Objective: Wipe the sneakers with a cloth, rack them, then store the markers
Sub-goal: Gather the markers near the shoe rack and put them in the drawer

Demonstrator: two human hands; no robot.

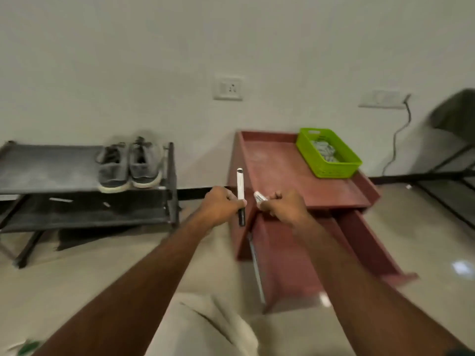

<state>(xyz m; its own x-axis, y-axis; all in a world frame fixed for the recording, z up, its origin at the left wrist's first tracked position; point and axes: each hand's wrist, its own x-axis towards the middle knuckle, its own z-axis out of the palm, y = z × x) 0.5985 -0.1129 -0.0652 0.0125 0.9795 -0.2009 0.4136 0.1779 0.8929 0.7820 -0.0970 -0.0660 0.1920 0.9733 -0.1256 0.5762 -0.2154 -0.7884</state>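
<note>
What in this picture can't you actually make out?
- Head view: the green basket's contents are blurred and too small to identify.
- The open drawer's inside is hidden by its front and the arms.
- The right hand covers most of its marker.
- A green thing bottom-left is cut off and blurred.

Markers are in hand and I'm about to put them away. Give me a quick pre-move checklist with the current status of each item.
1. Sneakers on the rack: ok, both sit on the top shelf.
2. Left hand grips a marker: ok.
3. Right hand grips a second marker: ok.
4. Drawer of the red cabinet open: ok, pulled out.
5. Marker caps on: cannot tell, blurred.
6. Room in the green basket: cannot tell.
</note>
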